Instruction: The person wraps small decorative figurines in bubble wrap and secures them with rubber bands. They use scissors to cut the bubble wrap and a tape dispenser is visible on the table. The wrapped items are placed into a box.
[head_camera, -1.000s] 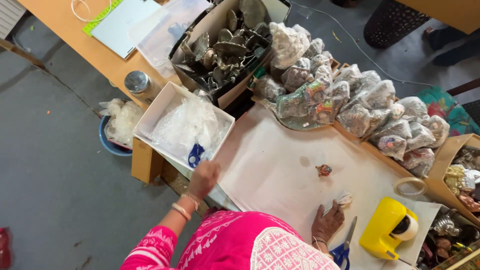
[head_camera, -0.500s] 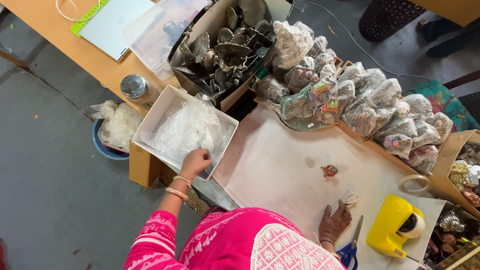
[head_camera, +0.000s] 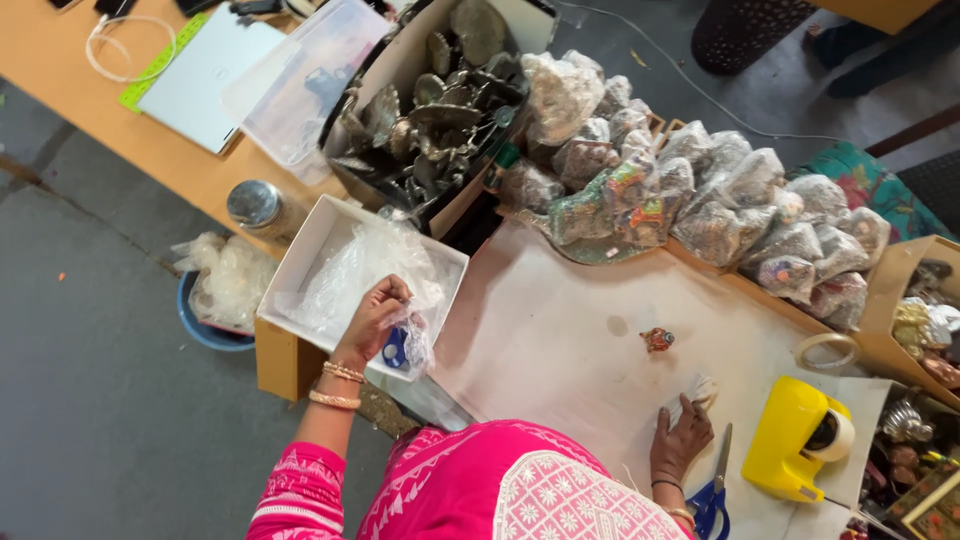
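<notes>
My left hand (head_camera: 372, 315) reaches into a white cardboard box (head_camera: 300, 245) of clear plastic bags and pinches one clear bag (head_camera: 415, 335) at the box's near corner. A blue-handled tool (head_camera: 395, 347) lies just under that bag. My right hand (head_camera: 682, 435) rests on the white paper sheet (head_camera: 540, 330), fingers closed on a small crumpled white wrap (head_camera: 698, 390). A small red and gold figurine (head_camera: 657, 340) stands on the sheet, apart from both hands.
Blue-handled scissors (head_camera: 715, 490) and a yellow tape dispenser (head_camera: 795, 440) lie by my right hand, with a tape roll (head_camera: 825, 350) beyond. Several bagged ornaments (head_camera: 720, 200) line the far edge. A box of metal pieces (head_camera: 430, 110), a steel tin (head_camera: 255, 205) and a laptop (head_camera: 205, 75) sit further back.
My left hand moved into the white box and pinched up a clear bag. The right hand stayed on the white wrap. The view shifted slightly.
</notes>
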